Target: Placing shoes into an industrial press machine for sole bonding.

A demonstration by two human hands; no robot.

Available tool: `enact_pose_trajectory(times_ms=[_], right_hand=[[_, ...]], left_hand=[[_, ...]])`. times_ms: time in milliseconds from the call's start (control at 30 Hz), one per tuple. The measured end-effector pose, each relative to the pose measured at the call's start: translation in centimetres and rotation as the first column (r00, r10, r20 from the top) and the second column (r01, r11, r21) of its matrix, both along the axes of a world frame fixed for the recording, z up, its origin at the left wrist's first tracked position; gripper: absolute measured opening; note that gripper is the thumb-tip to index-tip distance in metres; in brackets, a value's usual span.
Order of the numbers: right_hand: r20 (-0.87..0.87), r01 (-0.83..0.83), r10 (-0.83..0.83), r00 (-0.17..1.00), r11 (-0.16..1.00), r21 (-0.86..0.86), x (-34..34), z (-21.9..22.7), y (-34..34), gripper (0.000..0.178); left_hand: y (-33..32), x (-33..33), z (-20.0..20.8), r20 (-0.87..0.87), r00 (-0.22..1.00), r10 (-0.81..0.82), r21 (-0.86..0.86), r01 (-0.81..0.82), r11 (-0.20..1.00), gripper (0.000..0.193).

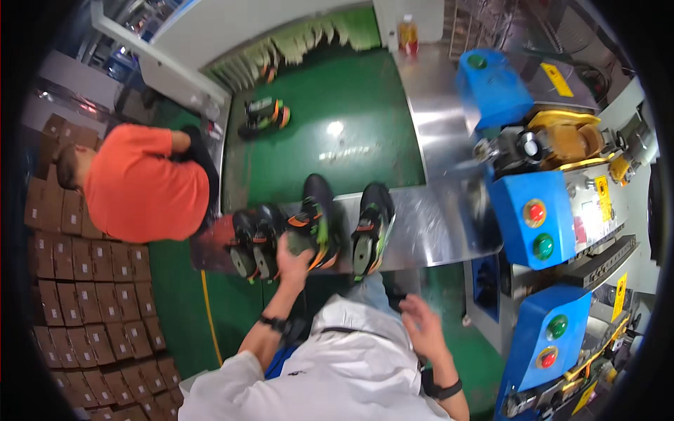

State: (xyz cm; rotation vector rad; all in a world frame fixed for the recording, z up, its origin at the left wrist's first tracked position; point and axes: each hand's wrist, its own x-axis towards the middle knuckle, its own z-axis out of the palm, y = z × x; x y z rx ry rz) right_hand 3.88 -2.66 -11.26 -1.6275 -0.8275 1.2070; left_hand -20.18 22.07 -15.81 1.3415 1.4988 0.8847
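Note:
My left hand (293,258) is closed around the heel end of a black shoe (319,207) with orange and green trim. Part of its fingers is hidden against the shoe. Two more dark shoes, an outer one (242,247) and an inner one (267,237), stand close by on the left along the metal ledge (439,235). To the right of the held shoe, apart from it, another black shoe (372,223) with a grey heel and green edge rests on the ledge. My right hand (423,324) hangs beside my waist, fingers apart and loosely bent, with nothing in it.
Beyond the ledge lies a green conveyor belt (351,144) carrying a shoe (263,117), with a strip curtain (302,43) at its far end. At left are a person in orange (147,184) and stacked cartons (91,305). Blue control boxes (516,224) with buttons line the right.

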Motion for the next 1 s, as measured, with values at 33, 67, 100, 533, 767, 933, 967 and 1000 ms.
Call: enact_pose_trajectory(times_ms=[33, 67, 100, 533, 767, 933, 967, 1000], right_hand=[[0.012, 0.027, -0.027, 1.0, 1.0, -0.005, -0.8, -0.2, 0.7, 0.057], [-0.015, 0.075, -0.075, 0.997, 0.997, -0.031, -1.7, 0.3, 1.9, 0.065], [-0.026, 0.136, -0.137, 0.99, 0.99, -0.05, -2.2, 0.6, 3.2, 0.073], [0.114, 0.511, -0.5, 0.858, 0.817, -0.266, -9.6, -2.0, 22.1, 0.071], [-0.187, 0.816, -0.813, 0.552, 0.573, -0.079, -14.2, 3.4, 13.6, 0.07], [-0.183, 0.946, -0.94, 0.288, 0.25, 0.205, -24.4, 11.1, 2.9, 0.078], [-0.189, 0.954, -0.966, 0.175, 0.12, 0.274, -27.2, 13.1, 2.6, 0.074], [-0.032, 0.938, -0.992, 0.123, 0.106, 0.331, -30.2, 14.3, 0.2, 0.076]], left_hand=[[-0.1, -0.2, -2.6, -0.206, 0.976, -0.069, 0.034, 0.078, 0.996, 0.071], [-0.8, 0.3, -3.1, -0.249, 0.957, -0.146, 0.006, 0.153, 0.988, 0.078], [-0.5, 1.3, -3.0, -0.277, 0.932, -0.235, -0.016, 0.24, 0.971, 0.086], [5.7, -2.0, -1.3, -0.113, 0.808, -0.578, -0.21, 0.55, 0.809, 0.098], [13.1, -1.4, 7.1, 0.394, 0.707, -0.587, -0.488, 0.702, 0.519, 0.091], [7.4, 0.6, 12.7, 0.505, 0.171, -0.846, -0.203, 0.976, 0.076, 0.09], [7.0, 1.8, 15.3, 0.539, 0.06, -0.84, -0.182, 0.982, -0.047, 0.09], [5.4, 2.6, 15.8, 0.634, -0.163, -0.756, -0.055, 0.965, -0.255, 0.087]])
